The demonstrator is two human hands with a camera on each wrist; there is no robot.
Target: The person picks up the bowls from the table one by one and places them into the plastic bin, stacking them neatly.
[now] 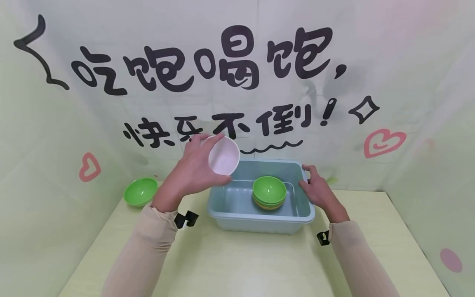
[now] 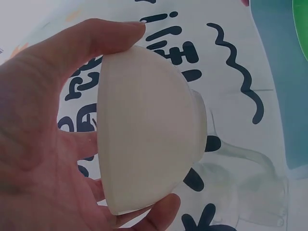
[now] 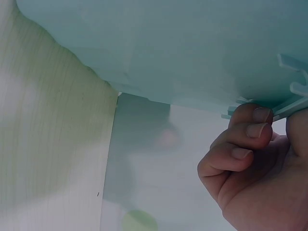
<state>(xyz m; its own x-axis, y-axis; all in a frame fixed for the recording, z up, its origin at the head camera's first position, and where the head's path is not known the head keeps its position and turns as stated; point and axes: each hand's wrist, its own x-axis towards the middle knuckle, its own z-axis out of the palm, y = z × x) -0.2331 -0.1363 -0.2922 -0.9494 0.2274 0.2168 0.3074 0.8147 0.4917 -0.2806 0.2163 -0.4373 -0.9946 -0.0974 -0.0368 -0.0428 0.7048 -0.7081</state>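
"What lies around the hands?"

"A blue tub [image 1: 259,217] occupies the middle of the table [image 1: 241,260]. Inside, right of centre, is a stack of bowls [image 1: 269,190], green on top with a yellowish one at the bottom. A lone green bowl [image 1: 141,192] sits at the far left, near the left wrist. Behind everything hangs a pale backdrop [image 1: 259,99] with black lettering and pink hearts."

"Does anything stand in the way?"

"The left hand [image 1: 198,167] and its white bowl [image 1: 224,156] cover the tub's far left corner from the head camera. The tub's left wall stands between the lone green bowl and the stack."

"And the fingers?"

"The left ones are parted just wide enough to span the white bowl, thumb on one edge, fingers on the opposite. The bowl is tipped on its side above the tub's far left part, mouth towards the palm. The right hand [image 1: 315,187] grips the tub's right rim, fingers curled in close together, thumb only partly visible in the right wrist view."
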